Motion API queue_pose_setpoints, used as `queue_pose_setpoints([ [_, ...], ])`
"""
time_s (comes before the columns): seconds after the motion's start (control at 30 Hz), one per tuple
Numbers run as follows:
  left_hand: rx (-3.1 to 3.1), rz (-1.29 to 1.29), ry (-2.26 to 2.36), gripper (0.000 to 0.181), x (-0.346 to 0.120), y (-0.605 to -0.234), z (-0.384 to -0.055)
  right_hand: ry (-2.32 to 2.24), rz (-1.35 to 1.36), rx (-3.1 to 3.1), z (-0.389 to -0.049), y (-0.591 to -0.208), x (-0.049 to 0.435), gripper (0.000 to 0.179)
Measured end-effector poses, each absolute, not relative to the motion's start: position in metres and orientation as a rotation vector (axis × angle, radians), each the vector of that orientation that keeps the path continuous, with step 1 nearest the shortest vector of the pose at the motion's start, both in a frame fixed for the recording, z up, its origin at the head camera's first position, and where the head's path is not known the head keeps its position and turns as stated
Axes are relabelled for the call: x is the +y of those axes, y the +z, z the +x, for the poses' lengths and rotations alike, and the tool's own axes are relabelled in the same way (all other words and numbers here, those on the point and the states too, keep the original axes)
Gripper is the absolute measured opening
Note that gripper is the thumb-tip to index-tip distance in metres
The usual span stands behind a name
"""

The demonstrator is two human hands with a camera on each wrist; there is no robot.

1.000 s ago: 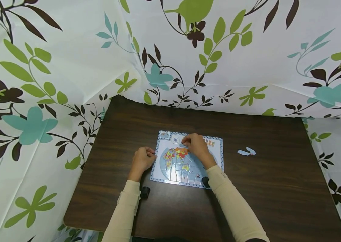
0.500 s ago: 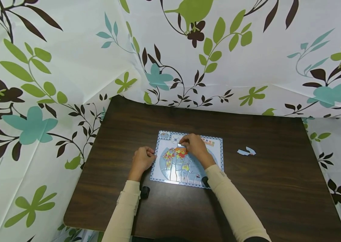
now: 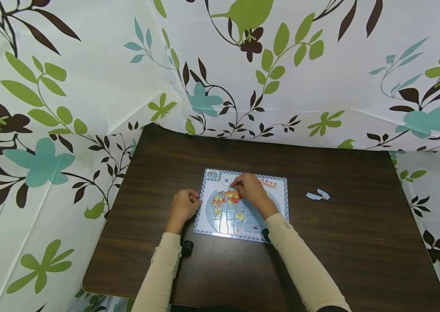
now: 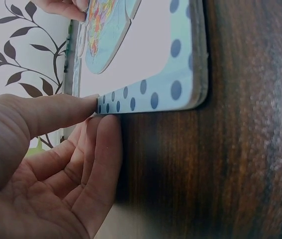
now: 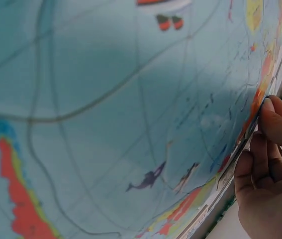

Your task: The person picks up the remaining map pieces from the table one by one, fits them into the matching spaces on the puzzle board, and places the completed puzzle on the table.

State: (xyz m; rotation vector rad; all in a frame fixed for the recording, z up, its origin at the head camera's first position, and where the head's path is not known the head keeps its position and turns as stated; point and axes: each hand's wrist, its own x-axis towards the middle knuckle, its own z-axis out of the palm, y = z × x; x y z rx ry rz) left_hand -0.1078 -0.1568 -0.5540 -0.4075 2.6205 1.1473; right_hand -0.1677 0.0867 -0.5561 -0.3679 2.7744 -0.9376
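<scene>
A world-map jigsaw puzzle (image 3: pixel 203 219) with a blue dotted border lies in the middle of the table. My left hand (image 3: pixel 182 206) grips its left edge; in the left wrist view the thumb (image 4: pixel 56 112) rests on the dotted rim and the fingers curl at the side. Near the top of the round map, my right hand (image 3: pixel 252 188) pinches a small light-blue puzzle piece (image 3: pixel 231 188) between thumb and index finger, mostly hidden by the fingertips. Seen from the right wrist, the thumb (image 5: pixel 275 122) and index finger meet at the map's far edge, other fingers curled below.
Several loose light-blue puzzle pieces (image 3: pixel 314 196) lie on the dark wooden table (image 3: pixel 360 234) to the right of the puzzle. A small black device (image 3: pixel 187 248) sits at the left wrist. A leaf-patterned curtain (image 3: pixel 243 86) hangs behind and beside the table.
My right hand has shifted slightly left along the top of the map with the puzzle piece at its fingertips. The left hand has stayed at the puzzle's left edge.
</scene>
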Motion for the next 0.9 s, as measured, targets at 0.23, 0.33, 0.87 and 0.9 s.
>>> queue_pose_setpoints([
  [0.23,2.619,-0.404,1.15,0.015,-0.156,-0.555,-0.108,-0.98,-0.381,2.784,-0.163,-0.557,0.095,0.013],
  [0.33,2.618,-0.404,1.15,0.016,-0.156,-0.555,-0.108,-1.04,-0.334,2.791,-0.162,-0.557,0.104,0.013],
  [0.87,2.628,-0.377,1.164,0.016,-0.159,-0.557,-0.109,-1.004,-0.076,2.84,-0.16,-0.532,0.162,0.022],
  [0.9,2.629,-0.378,1.164,0.016,-0.159,-0.557,-0.109,-1.002,-0.059,2.838,-0.16,-0.532,0.166,0.023],
])
